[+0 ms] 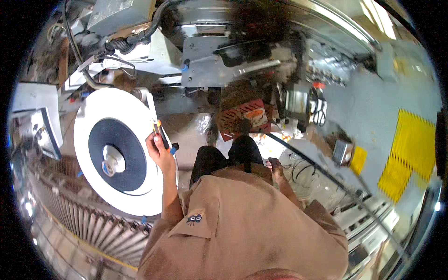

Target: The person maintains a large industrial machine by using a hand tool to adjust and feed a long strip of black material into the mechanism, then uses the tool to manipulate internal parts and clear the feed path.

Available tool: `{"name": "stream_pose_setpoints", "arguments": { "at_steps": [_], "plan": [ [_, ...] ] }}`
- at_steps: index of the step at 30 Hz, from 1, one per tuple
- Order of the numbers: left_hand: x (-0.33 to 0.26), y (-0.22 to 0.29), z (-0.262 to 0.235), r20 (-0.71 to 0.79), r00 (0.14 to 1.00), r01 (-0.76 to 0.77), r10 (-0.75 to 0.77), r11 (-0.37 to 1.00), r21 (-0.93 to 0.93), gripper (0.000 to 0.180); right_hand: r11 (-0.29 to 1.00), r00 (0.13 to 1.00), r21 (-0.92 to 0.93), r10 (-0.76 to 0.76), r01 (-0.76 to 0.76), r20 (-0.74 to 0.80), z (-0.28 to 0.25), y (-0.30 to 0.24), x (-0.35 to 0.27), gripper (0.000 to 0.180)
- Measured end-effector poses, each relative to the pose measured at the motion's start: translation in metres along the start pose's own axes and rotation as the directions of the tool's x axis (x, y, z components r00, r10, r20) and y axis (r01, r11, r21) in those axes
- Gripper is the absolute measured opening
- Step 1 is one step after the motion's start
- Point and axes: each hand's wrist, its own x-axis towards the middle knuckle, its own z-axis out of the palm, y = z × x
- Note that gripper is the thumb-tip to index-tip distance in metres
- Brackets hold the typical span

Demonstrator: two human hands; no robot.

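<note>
My left hand (pixel 159 150) is closed around a hand tool with orange and black handles (pixel 158 129), which looks like pliers or cutters. It is held upright beside the right rim of a large white roll (pixel 86 140). This roll has a dark inner disc (pixel 96 149) and a silver hub (pixel 116 160) at its centre. My right hand (pixel 276 169) hangs low by my right thigh, its fingers loosely apart and small in view. I see nothing in it, and it is close to a long dark bar (pixel 322 168) that slants past.
Below the roll runs a row of dark metal bars (pixel 100 228). Ahead stands machinery with a grey metal plate (pixel 203 60). A red patterned box (pixel 254 114) lies beyond my feet. Loose cables (pixel 303 170) lie to the right, with yellow floor mats (pixel 413 144) farther off.
</note>
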Motion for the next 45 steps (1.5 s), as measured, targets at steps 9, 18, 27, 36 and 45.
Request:
{"name": "stream_pose_setpoints", "arguments": {
  "at_steps": [9, 18, 27, 36, 45],
  "plan": [
    [-0.026, -0.038, -0.085, 0.263, 0.945, -0.202, 0.194, 0.979, 0.003, 0.031, 0.923, 0.998, -0.38, -0.056, 0.062, 0.027, -0.015, 0.14, -0.051, 0.045],
    [-0.048, -0.022, -0.07, 0.67, 0.726, -0.345, 0.153, 0.925, 0.163, 0.035, 0.955, 0.986, -0.289, -0.112, 0.073, -0.12, -0.031, 0.197, -0.082, 0.042],
    [-0.077, -0.017, -0.067, 0.644, 0.614, -0.681, 0.457, 0.719, 0.139, 0.036, 0.977, 0.931, -0.123, -0.202, 0.172, -0.305, -0.032, 0.225, -0.152, 0.033],
    [-0.088, -0.081, -0.13, 0.366, 0.89, -0.378, 0.271, 0.887, 0.264, 0.035, 0.909, 0.955, -0.397, 0.006, -0.129, -0.296, -0.001, 0.28, -0.195, 0.037],
    [-0.095, -0.097, -0.167, 0.476, 0.858, -0.493, 0.192, 0.568, 0.659, 0.034, 0.899, 0.959, -0.436, -0.1, -0.026, -0.265, -0.023, 0.226, -0.201, 0.044]
  ]
}}
